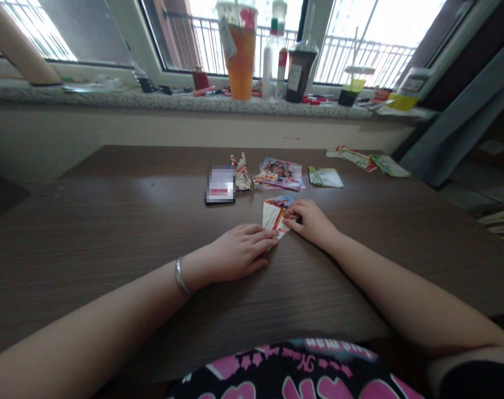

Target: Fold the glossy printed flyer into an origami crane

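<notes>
On the wood-grain table (110, 221), left hand (235, 252) lies flat, open, on a glossy triangular leaflet (272, 215) (folded) — right hand (312, 221) pinches its corner.

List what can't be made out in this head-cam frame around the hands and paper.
Head view only.
Phone screen: blurred over.
Folded paper: near edge hidden under left hand and right hand; print too small.
Right hand's grip: pinch or press, knuckles hide it.
Orange cup on sill: top cut by frame edge.
Far leaflets: too small to read.
</notes>
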